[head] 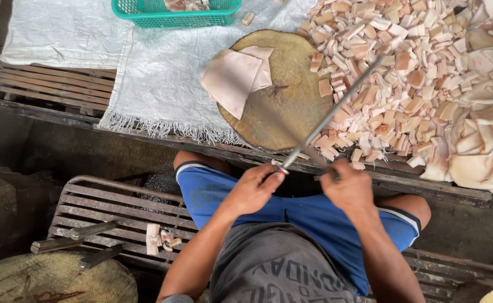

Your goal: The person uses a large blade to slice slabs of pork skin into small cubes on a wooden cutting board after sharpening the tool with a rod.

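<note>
Two bare hands met above the person's lap, over blue shorts with a white-edged hem [314, 221] and a grey printed shirt [274, 264]. The left hand [253, 189] was closed in a fist around the handle of a long, thin steel sharpening rod [331, 115], which slanted up and away over the edge of the work surface. The right hand [347, 186] was also curled shut on a handle, but the blade it held was a motion blur across the rod, so its shape could not be told.

Low on the left, three dark-handled knives [72, 241] lay on a rusty slatted metal rack [100, 205], beside a few small pale scraps [162, 238] and the rim of a worn round wooden block [50, 278].

Beyond the hands, a round wooden chopping board [291, 106] rested on a white woven sack cloth with a frayed edge [156, 78]. Flat slabs of pale pink meat skin [232, 78] lay on the board's left part. To the right spread a large heap of small pink-and-cream cubes [392, 73], touching the board's rim, with big uncut folds of pale skin [488, 123] at the far right. Farthest away stood a green plastic mesh basket [173, 14].
</note>
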